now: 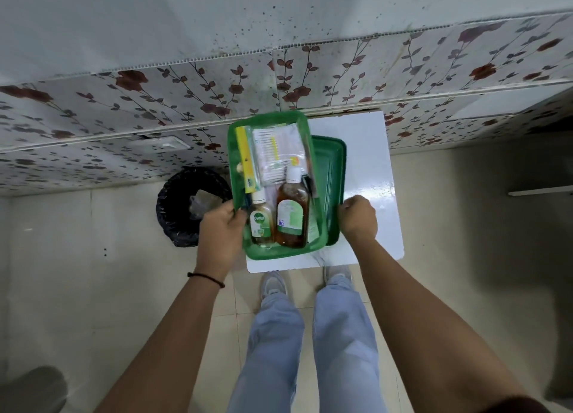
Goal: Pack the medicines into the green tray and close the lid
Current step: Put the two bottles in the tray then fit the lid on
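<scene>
The green tray (280, 253) sits over the left part of a small white table (366, 152), tilted a little. Inside lie two brown antiseptic bottles, a small one (261, 223) and a larger one (292, 215), a yellow box (246, 161) and white packets (276, 152). My left hand (221, 226) grips the tray's left rim. The dark green lid (333, 176) lies beside and partly under the tray on its right. My right hand (358, 218) is closed on the lid's near right edge.
A black bin (176, 208) lined with a bag stands on the floor just left of the tray. A flower-patterned tiled wall (155, 108) runs behind the table. My legs and shoes (273, 284) are right below the table's near edge.
</scene>
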